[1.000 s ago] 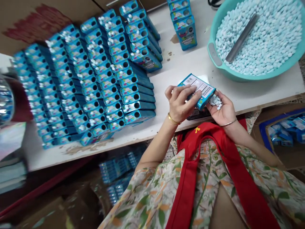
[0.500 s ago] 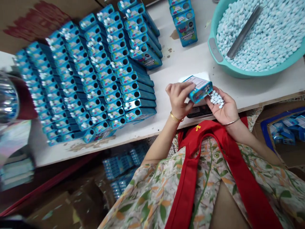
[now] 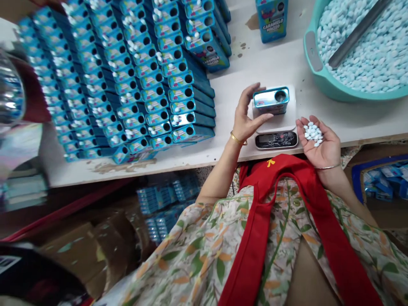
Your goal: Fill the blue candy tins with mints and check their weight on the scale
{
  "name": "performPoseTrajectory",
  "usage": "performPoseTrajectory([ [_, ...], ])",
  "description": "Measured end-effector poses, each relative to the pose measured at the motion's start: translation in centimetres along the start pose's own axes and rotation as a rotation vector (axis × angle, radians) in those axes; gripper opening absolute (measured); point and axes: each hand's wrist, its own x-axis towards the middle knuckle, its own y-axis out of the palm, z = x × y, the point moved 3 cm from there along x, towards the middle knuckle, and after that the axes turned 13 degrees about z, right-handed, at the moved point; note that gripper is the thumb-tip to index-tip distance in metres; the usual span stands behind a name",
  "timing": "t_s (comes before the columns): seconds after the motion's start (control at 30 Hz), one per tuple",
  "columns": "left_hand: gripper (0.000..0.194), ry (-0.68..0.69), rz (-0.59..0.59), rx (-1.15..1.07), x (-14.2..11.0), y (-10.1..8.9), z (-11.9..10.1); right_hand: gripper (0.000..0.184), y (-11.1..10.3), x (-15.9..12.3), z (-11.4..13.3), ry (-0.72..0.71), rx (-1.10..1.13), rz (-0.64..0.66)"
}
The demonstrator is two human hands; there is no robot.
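A blue candy box [image 3: 270, 98] stands upright on the white platform of a small digital scale [image 3: 290, 121], its round top hole facing up. Beside its left end, my left hand [image 3: 245, 115] is open, thumb and fingers spread apart around that end; whether a fingertip touches the box I cannot tell. The scale's black display panel [image 3: 276, 140] faces me, its reading too faint to make out. Palm up to the right of the scale, my right hand [image 3: 321, 144] cups a small heap of pale blue candies [image 3: 313, 133].
Rows of blue boxes [image 3: 140, 89], many with candies on top, fill the table's left side. Another box [image 3: 272, 21] stands at the back. A turquoise tub [image 3: 338, 87] of candies with a grey metal scoop [image 3: 357, 34] is at right. Below right, a carton holds blue packs [image 3: 387, 180].
My left hand has tilted the box upright, set it on the scale and loosened its fingers. My right hand has drawn away rightward with candies in the palm. The view has shifted.
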Motion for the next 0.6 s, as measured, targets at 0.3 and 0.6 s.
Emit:
performPoseTrajectory([
  [0.3,0.044,-0.147,-0.319,0.078,-2.3,-4.6,-0.3,0.03,0.5,-1.1,1.0,-0.054,-0.038,-0.065],
  [0.6,0.036,-0.127,-0.293,-0.01,-2.6,-4.2,1.1,0.016,-0.6,-1.2,1.3,-0.07,-0.033,-0.071],
])
